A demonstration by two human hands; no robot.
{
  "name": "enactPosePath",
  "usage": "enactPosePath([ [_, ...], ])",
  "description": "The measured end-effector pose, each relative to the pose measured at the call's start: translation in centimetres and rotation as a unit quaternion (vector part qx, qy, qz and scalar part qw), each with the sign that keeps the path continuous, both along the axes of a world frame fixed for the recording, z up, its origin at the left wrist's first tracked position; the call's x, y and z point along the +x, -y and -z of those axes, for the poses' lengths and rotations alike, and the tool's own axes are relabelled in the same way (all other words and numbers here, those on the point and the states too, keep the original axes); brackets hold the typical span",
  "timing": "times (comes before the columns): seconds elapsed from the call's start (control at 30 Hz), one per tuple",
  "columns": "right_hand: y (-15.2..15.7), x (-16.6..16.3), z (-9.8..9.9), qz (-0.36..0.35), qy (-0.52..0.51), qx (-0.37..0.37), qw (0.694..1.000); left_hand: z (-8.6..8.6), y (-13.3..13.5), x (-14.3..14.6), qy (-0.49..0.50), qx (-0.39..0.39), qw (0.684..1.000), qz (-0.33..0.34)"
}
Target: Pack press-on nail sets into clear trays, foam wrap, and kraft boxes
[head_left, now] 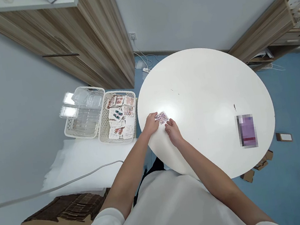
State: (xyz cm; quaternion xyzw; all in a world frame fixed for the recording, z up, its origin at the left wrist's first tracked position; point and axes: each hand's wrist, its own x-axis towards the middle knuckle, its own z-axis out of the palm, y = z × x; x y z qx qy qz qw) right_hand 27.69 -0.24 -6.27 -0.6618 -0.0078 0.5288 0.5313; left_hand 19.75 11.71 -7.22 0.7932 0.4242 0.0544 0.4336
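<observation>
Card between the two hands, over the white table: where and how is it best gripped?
Probably by its opposite thin edges, coming from left and right. The card is small and flat, with patterned shapes over most of its face, so an edge pinch should leave them uncovered. The left hand is at its left edge; the right hand is by its lower right corner.

The head camera looks down over the table (205, 90).
</observation>
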Motion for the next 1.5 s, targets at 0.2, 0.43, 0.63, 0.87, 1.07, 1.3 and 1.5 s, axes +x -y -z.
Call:
enactPosePath([
  [0.2, -2.4, 1.4, -0.5, -0.019, 0.029, 0.017, 0.999, 0.2, 0.6, -0.6, -0.025, -0.021, 0.999, -0.024],
  [0.43, -2.2, 1.6, -0.7, -0.063, 0.065, 0.020, 0.996, 0.4, 1.4, -1.4, -0.017, -0.031, 0.997, -0.065],
  [0.63, -2.8, 2.0, -0.5, -0.075, 0.060, 0.028, 0.995, 0.1, 1.5, -1.2, -0.016, -0.027, 0.997, -0.070],
  [0.87, -2.2, 1.9, -0.5, -0.076, 0.063, 0.019, 0.995, -0.4, 2.3, -1.6, -0.026, -0.039, 0.996, -0.074],
  [1.07, -1.7, 1.7, -0.4, -0.069, 0.068, 0.014, 0.995, -0.1, 2.9, -1.9, -0.017, -0.045, 0.995, -0.087],
  [1.3, -1.8, 1.8, -0.3, -0.062, 0.071, 0.013, 0.995, 0.3, 2.9, -1.9, -0.014, -0.056, 0.994, -0.094],
  [1.5, -1.8, 1.9, -0.3, -0.057, 0.064, 0.004, 0.996, 0.2, 2.9, -2.0, -0.009, -0.052, 0.994, -0.094],
])
